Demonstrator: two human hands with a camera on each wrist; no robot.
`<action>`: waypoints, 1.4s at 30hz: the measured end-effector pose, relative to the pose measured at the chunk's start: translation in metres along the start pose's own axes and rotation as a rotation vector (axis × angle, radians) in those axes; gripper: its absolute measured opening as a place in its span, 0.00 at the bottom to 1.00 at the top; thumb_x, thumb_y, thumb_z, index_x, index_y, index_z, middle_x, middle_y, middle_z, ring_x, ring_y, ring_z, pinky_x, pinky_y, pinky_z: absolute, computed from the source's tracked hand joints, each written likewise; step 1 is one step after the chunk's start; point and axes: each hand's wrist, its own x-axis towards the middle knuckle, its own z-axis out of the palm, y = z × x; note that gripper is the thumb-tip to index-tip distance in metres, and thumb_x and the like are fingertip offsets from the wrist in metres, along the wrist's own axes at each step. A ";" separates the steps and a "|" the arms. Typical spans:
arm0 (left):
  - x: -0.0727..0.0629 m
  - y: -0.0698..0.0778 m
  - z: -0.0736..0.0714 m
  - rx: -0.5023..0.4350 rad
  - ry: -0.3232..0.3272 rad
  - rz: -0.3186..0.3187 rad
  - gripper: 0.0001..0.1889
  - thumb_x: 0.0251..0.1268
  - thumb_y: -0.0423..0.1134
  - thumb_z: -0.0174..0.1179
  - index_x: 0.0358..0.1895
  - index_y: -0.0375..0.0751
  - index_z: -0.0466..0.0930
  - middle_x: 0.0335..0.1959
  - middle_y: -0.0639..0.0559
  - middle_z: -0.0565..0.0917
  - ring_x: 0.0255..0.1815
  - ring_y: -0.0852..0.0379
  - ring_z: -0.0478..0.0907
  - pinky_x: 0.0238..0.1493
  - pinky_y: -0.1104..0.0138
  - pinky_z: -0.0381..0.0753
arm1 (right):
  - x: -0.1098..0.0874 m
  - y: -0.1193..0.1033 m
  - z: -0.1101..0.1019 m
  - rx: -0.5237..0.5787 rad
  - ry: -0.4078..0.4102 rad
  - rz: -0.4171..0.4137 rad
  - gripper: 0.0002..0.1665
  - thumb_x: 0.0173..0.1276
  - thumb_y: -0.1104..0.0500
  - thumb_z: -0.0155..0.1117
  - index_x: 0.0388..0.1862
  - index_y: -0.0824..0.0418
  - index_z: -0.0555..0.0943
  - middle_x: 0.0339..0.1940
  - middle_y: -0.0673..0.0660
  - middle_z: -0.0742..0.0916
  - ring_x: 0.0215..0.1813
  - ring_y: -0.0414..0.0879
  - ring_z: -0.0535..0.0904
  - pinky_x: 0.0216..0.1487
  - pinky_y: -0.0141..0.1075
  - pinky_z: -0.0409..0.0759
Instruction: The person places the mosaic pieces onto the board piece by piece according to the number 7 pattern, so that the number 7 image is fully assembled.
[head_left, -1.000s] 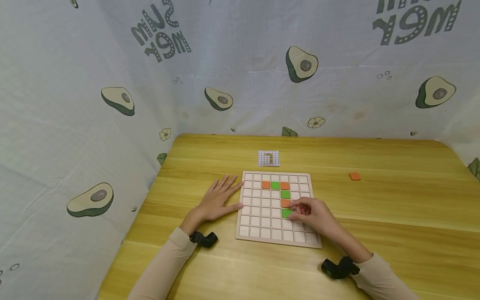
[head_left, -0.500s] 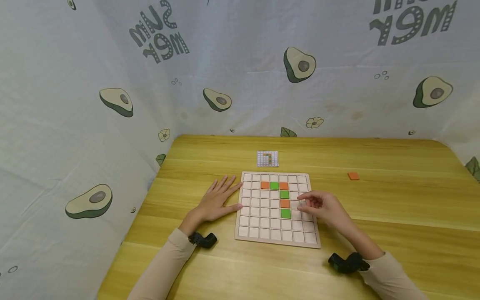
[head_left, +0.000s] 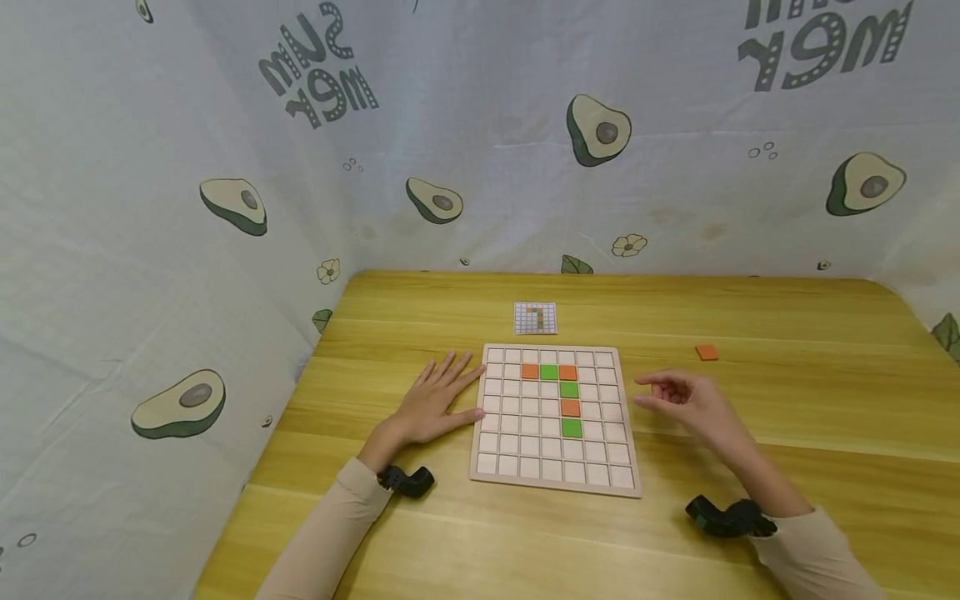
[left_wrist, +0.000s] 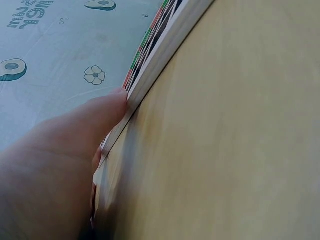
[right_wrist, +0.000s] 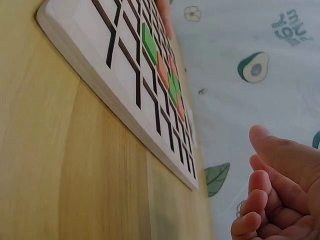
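A pale wooden grid board [head_left: 529, 468] lies on the table with orange and green square tiles in its cells. A row of orange, green and orange tiles joins a column running toward the person, ending in a green tile [head_left: 572, 427]. My left hand [head_left: 431, 404] rests flat at the board's left side, fingers spread, thumb and index finger touching its edge. Right of the board, my right hand [head_left: 690, 404] hovers with thumb and index finger apart. In the right wrist view, that hand [right_wrist: 280, 192] holds nothing, its other fingers loosely curled.
Behind the board lies a small printed card [head_left: 536, 318] with a coloured grid pattern. A loose orange tile [head_left: 707, 352] sits on the wooden table [head_left: 787, 400] to the right. An avocado-print cloth [head_left: 510, 192] hangs along the back and left.
My right hand has drawn away from the lowest green tile, moving right until off the board. The left hand keeps its place, and the tiles stay where they were.
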 end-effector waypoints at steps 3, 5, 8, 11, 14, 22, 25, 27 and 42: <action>0.000 0.000 0.000 0.005 0.001 -0.001 0.40 0.73 0.68 0.43 0.82 0.59 0.45 0.82 0.50 0.42 0.81 0.46 0.34 0.77 0.50 0.30 | -0.002 0.004 -0.007 -0.006 0.017 -0.002 0.21 0.66 0.60 0.72 0.52 0.74 0.83 0.29 0.57 0.78 0.26 0.41 0.69 0.22 0.32 0.67; 0.000 0.000 0.000 0.011 -0.001 -0.002 0.40 0.73 0.68 0.42 0.82 0.59 0.44 0.82 0.51 0.42 0.81 0.46 0.34 0.77 0.50 0.30 | -0.002 0.006 -0.011 -0.016 0.029 -0.001 0.22 0.66 0.59 0.72 0.53 0.74 0.82 0.29 0.57 0.78 0.26 0.41 0.69 0.21 0.33 0.67; 0.000 0.000 0.000 0.006 -0.002 -0.003 0.40 0.73 0.68 0.42 0.82 0.59 0.45 0.82 0.51 0.42 0.81 0.46 0.34 0.77 0.49 0.30 | -0.004 0.009 -0.015 -0.032 0.045 0.000 0.23 0.66 0.58 0.72 0.53 0.73 0.82 0.29 0.56 0.78 0.26 0.41 0.69 0.21 0.32 0.67; 0.000 0.000 0.000 0.008 -0.003 -0.004 0.40 0.73 0.68 0.42 0.82 0.59 0.45 0.82 0.50 0.42 0.81 0.46 0.34 0.77 0.49 0.30 | -0.004 0.013 -0.018 -0.040 0.056 0.002 0.23 0.67 0.58 0.72 0.54 0.74 0.82 0.29 0.56 0.79 0.26 0.41 0.69 0.21 0.33 0.67; 0.001 0.000 0.000 0.012 -0.006 -0.006 0.40 0.73 0.69 0.42 0.82 0.59 0.44 0.82 0.51 0.41 0.81 0.47 0.34 0.77 0.50 0.30 | -0.006 0.015 -0.021 -0.052 0.075 0.011 0.23 0.67 0.56 0.72 0.53 0.73 0.82 0.30 0.57 0.80 0.27 0.41 0.70 0.21 0.32 0.68; 0.001 -0.001 0.001 0.008 -0.013 -0.013 0.40 0.73 0.70 0.41 0.82 0.61 0.43 0.83 0.53 0.40 0.81 0.48 0.32 0.77 0.51 0.29 | -0.010 0.023 -0.033 -0.066 0.124 0.059 0.28 0.69 0.53 0.70 0.57 0.75 0.80 0.34 0.56 0.80 0.31 0.40 0.73 0.27 0.30 0.74; 0.001 -0.001 0.001 0.006 -0.012 -0.012 0.40 0.73 0.70 0.41 0.82 0.61 0.43 0.83 0.53 0.40 0.81 0.49 0.32 0.77 0.52 0.29 | -0.010 0.026 -0.037 -0.054 0.142 0.076 0.29 0.69 0.53 0.70 0.58 0.75 0.79 0.33 0.52 0.80 0.31 0.41 0.73 0.26 0.31 0.73; 0.001 -0.002 0.001 0.007 -0.010 -0.010 0.40 0.73 0.70 0.41 0.82 0.61 0.43 0.82 0.52 0.40 0.81 0.49 0.32 0.77 0.51 0.29 | -0.009 0.029 -0.039 -0.051 0.153 0.085 0.30 0.69 0.52 0.69 0.58 0.75 0.79 0.32 0.51 0.80 0.31 0.42 0.73 0.26 0.31 0.72; 0.001 -0.001 0.001 0.001 -0.014 -0.013 0.40 0.73 0.69 0.42 0.82 0.61 0.43 0.83 0.53 0.40 0.81 0.50 0.31 0.77 0.52 0.29 | -0.004 0.046 -0.054 0.005 0.188 0.160 0.33 0.69 0.50 0.70 0.58 0.76 0.77 0.32 0.43 0.81 0.33 0.41 0.74 0.29 0.29 0.74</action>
